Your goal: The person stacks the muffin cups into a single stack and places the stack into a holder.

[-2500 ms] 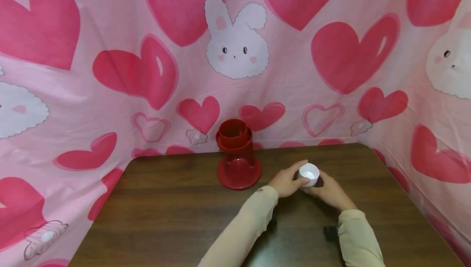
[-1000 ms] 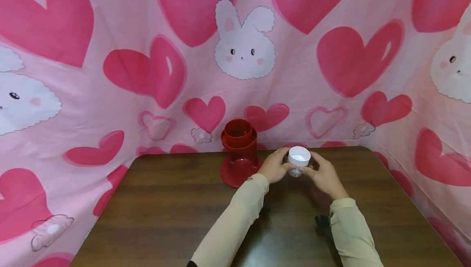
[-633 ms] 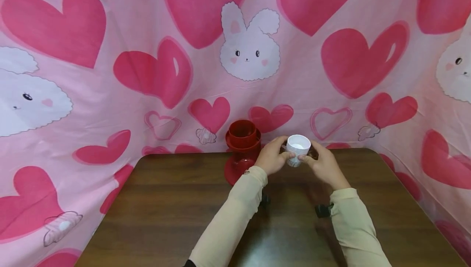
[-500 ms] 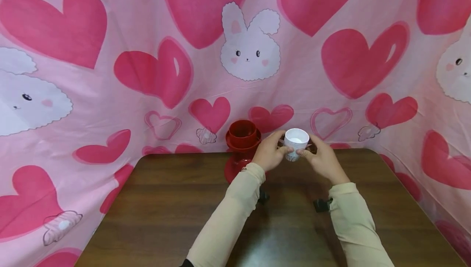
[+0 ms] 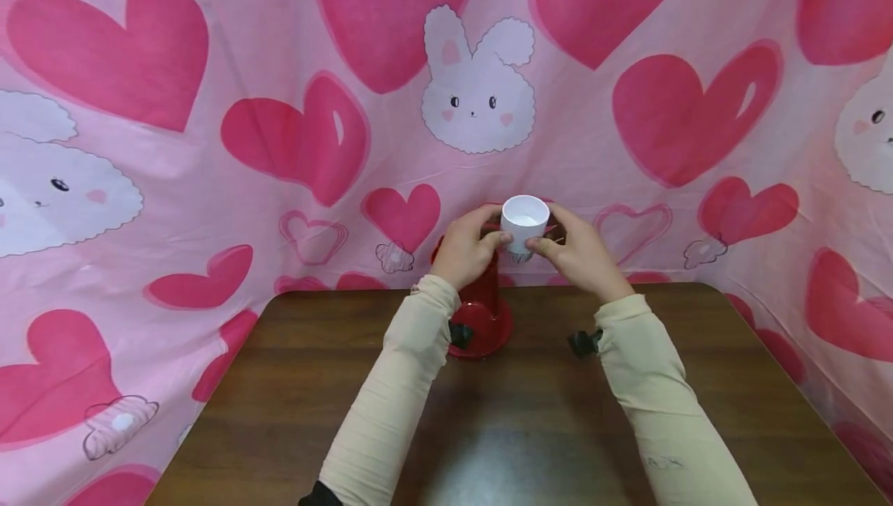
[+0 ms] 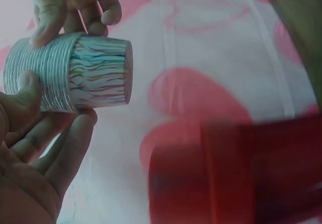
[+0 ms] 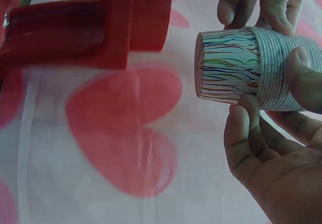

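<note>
Head view first: you hold the stack of paper cups (image 5: 525, 227) mouth-up in mid-air above the red dispenser (image 5: 481, 320), which stands on the far middle of the table (image 5: 279, 382). Your left hand (image 5: 466, 249) and right hand (image 5: 575, 254) pinch it from opposite sides, probably to keep it level. Left wrist view: thumb and fingers (image 6: 68, 148) curl round the nested rims, leaving the striped base bare. Right wrist view: same grip, fingers (image 7: 246, 133) under the stack, the dispenser's red tube just beside it.
</note>
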Demonstrator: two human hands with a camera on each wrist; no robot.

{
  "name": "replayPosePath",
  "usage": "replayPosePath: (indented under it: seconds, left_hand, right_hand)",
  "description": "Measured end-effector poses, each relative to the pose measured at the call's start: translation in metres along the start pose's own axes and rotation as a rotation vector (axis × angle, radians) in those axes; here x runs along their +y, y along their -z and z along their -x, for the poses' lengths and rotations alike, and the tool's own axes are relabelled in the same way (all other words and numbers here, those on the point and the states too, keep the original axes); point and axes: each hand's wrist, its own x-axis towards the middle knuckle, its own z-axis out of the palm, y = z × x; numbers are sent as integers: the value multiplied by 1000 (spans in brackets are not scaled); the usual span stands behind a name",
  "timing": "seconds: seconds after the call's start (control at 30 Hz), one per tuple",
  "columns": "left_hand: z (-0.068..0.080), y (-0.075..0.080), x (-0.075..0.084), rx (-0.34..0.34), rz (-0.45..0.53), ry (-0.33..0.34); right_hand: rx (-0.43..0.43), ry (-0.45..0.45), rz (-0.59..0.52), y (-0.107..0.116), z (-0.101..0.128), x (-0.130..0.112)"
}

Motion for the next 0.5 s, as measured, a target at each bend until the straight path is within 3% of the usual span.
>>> replayPosePath:
  seconds: [0.23,0.5]
  left_hand:
    - [1,31,-18,133,59,8]
    - [8,33,-43,247,127,76]
  right_hand:
    - [-31,23,-21,-25,-33,-21]
    - [-76,-3,-1,-50,-54,-28]
